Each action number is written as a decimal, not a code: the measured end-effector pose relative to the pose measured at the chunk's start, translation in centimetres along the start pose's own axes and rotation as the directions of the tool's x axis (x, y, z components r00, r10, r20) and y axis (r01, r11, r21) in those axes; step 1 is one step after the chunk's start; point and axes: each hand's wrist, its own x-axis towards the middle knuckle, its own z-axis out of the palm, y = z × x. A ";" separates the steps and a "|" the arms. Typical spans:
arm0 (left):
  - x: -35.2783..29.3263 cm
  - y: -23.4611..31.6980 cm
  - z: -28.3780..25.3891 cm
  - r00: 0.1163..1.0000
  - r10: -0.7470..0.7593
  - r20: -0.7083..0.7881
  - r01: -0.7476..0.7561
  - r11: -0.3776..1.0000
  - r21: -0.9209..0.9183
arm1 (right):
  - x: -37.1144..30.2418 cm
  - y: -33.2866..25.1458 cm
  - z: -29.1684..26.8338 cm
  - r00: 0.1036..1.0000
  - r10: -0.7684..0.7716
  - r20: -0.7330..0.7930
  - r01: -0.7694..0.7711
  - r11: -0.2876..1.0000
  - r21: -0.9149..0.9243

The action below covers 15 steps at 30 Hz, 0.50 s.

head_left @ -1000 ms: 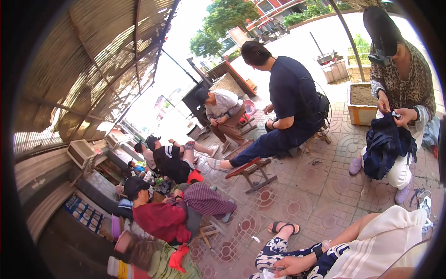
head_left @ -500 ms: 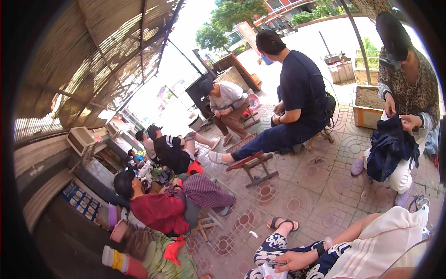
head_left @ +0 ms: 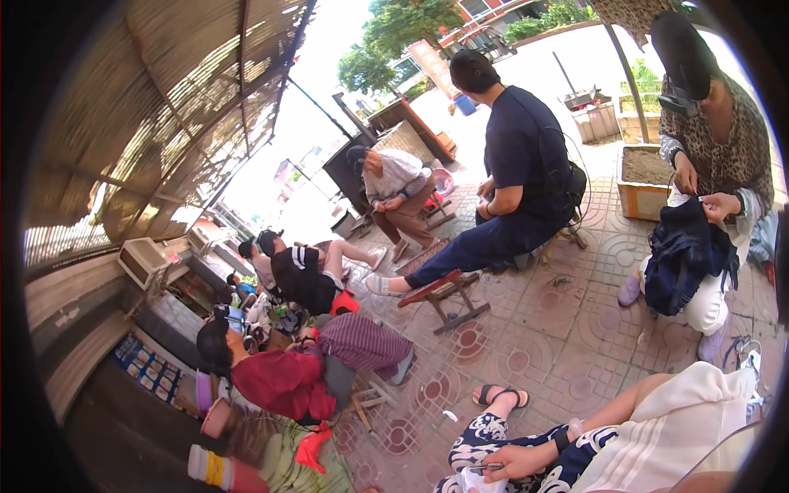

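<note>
Low at the right, my right hand (head_left: pixel 519 462) comes in along a bare forearm with a black wristband (head_left: pixel 564 440). Its fingers are closed around a thin dark tool (head_left: pixel 491 467) whose kind I cannot make out. A piece of white cloth (head_left: pixel 475 478) is bunched under the fingers, partly cut off by the lower edge. The hand rests over blue-and-white patterned trousers (head_left: pixel 475 434), with a sandalled foot (head_left: pixel 501 397) beyond. My left hand is out of view.
At the right a person handles a dark blue cloth bag or garment (head_left: pixel 689 255). A low wooden bench (head_left: pixel 444 297) stands mid-scene under another person's foot. A planter box (head_left: pixel 643 195) is behind. Buckets (head_left: pixel 215 417) and a seated person in maroon (head_left: pixel 283 382) are at the left.
The view has turned slightly, so the upper scene sits a little further left and the left side a little lower. My right hand keeps its place and hold.
</note>
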 end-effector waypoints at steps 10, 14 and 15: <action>-0.6 0.3 0.1 0.999 0.003 0.034 -0.004 1.000 0.018 | -0.1 0.4 -0.3 1.000 0.010 0.005 -0.010 1.000 -0.019; -0.8 0.6 0.3 0.998 0.012 0.061 -0.014 1.000 0.028 | 1.0 3.2 0.0 1.000 0.002 0.005 -0.002 1.000 0.005; -0.8 0.5 0.3 0.998 0.014 0.066 -0.015 0.999 0.030 | 0.9 3.2 -0.2 1.000 0.016 0.012 -0.015 1.000 -0.011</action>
